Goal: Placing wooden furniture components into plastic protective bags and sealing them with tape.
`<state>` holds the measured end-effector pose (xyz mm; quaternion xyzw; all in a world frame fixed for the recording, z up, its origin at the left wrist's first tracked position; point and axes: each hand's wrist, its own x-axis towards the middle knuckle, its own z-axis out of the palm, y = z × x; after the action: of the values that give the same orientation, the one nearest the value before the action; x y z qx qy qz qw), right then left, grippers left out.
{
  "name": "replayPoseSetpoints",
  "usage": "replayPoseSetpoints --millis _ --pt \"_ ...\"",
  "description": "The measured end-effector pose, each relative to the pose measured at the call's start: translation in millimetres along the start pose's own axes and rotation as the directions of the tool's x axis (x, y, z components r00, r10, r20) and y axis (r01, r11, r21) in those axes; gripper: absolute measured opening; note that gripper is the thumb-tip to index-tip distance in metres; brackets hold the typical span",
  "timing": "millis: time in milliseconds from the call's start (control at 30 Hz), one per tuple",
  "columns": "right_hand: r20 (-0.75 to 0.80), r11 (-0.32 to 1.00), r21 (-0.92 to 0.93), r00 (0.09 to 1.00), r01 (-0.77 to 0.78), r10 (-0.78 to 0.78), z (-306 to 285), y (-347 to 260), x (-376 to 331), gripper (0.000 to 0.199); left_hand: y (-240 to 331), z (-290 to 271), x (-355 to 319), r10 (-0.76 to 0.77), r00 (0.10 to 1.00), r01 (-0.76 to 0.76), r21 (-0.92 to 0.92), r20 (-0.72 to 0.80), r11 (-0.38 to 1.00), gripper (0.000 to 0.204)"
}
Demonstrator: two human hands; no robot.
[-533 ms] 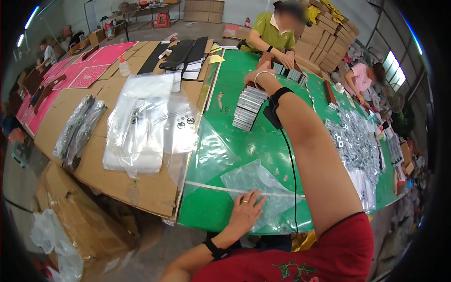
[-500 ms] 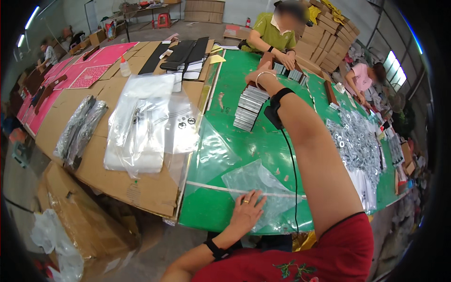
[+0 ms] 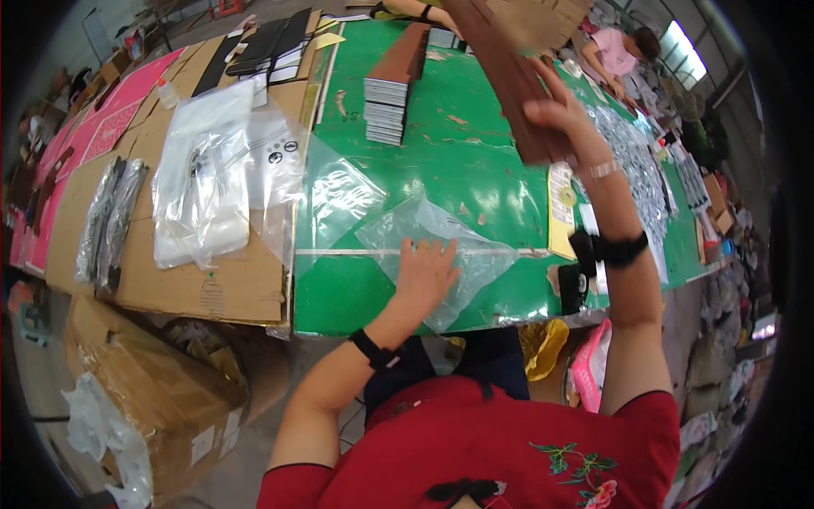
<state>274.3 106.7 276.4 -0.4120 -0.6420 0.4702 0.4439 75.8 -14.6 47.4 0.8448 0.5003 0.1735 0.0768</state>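
Note:
My left hand (image 3: 426, 276) lies with fingers spread on a clear plastic bag (image 3: 462, 233) near the table's front edge. Raised at the right, my right hand (image 3: 566, 123) grips a long reddish-brown strip (image 3: 502, 72), its thumb across the near face; the strip's far end leaves the top of the view. Farther off on the green table (image 3: 475, 182) stands a row of brown pieces (image 3: 400, 59) with stacked grey edges facing me. What the strip is made of, I cannot tell.
A pile of clear bags (image 3: 203, 182) rests on cardboard at the left, beside wrapped dark bundles (image 3: 110, 220). Small metal parts (image 3: 623, 157) are heaped at the right. Across the table, a co-worker's arm (image 3: 424, 10) shows; another person (image 3: 612, 59) sits at the far right.
My right hand has drawn back from the far row and now holds up a brown strip. My left hand still lies on the bag. The view has tipped downward.

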Motion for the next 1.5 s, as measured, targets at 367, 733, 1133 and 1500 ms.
replayPoseSetpoints --millis 367,733,1133,1500 --pt "0.159 0.910 0.266 0.945 -0.319 0.285 9.3 64.0 -211.4 0.111 -32.4 65.0 81.9 -0.100 0.910 -0.095 -0.437 -0.403 0.895 0.067" --pt "0.357 0.974 0.009 0.911 -0.225 0.207 -2.7 136.0 -198.8 0.114 12.5 8.7 -56.3 0.123 0.969 -0.147 -0.101 -0.214 0.984 0.034" --pt "0.225 0.965 -0.098 0.939 -0.243 0.260 -36.1 183.2 -158.8 0.114 15.3 -2.1 -96.4 -0.023 0.995 0.025 0.016 -0.097 1.000 0.045" --pt "0.313 0.908 -0.348 0.942 0.232 -0.121 9.4 144.3 -156.6 0.108 25.4 -12.2 -98.2 0.101 0.991 -0.111 -0.110 -0.091 0.988 0.057"
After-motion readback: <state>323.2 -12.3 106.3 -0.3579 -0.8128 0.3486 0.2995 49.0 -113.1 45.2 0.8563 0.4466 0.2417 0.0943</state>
